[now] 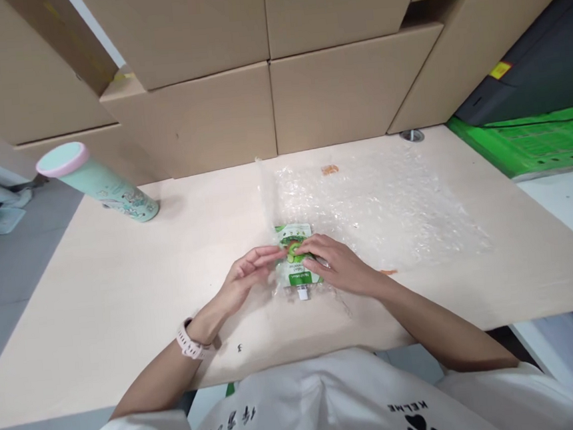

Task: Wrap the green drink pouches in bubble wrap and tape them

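A small green and white pouch (297, 257) with a white spout lies on the pale table (122, 283), at the near edge of a clear bubble wrap sheet (381, 207). My left hand (244, 279) reaches in from the left, fingers stretched out and together, fingertips touching the pouch's left side. My right hand (338, 264) rests on the pouch's right side with fingers curved over it and the wrap. Which hand holds the wrap edge is unclear.
A mint green tumbler (95, 181) with a pink lid stands at the table's back left. Cardboard boxes (269, 76) stack along the back edge. A green crate (535, 139) under a dark case sits at the right. A watch is on my left wrist.
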A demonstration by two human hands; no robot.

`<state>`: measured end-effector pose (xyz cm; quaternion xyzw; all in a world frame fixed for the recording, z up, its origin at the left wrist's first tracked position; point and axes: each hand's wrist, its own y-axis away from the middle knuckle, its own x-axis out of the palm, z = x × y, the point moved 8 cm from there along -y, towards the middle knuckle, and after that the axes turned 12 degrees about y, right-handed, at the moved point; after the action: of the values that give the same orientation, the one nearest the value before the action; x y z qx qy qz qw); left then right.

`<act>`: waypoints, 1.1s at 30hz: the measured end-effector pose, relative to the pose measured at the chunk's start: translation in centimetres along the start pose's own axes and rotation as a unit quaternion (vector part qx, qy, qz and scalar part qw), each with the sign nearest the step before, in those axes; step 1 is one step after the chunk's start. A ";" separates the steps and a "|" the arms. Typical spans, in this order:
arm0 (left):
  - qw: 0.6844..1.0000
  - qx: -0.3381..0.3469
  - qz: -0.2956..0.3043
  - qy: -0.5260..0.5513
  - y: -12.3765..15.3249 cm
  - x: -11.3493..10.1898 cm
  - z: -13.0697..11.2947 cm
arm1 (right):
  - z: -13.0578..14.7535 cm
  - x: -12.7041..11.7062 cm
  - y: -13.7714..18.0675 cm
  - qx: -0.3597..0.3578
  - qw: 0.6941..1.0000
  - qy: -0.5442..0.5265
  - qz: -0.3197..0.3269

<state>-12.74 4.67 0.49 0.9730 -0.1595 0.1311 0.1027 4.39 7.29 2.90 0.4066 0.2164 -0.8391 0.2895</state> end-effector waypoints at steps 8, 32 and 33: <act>0.993 0.052 0.028 -0.105 -0.1 0.4 -0.3 | 0.0 -0.3 0.0 0.005 1.000 -0.013 -0.002; 0.918 0.115 0.091 -0.369 -3.0 2.0 -2.2 | 5.7 3.3 2.0 -0.083 0.925 0.370 0.022; 0.924 0.098 0.095 -0.358 -3.2 1.9 -2.3 | 5.8 3.5 2.0 -0.086 0.921 0.380 0.020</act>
<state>-10.42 7.69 2.74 0.9406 -0.2634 -0.2020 -0.0706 0.78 1.26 3.18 0.6728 0.3733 -0.5937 0.2357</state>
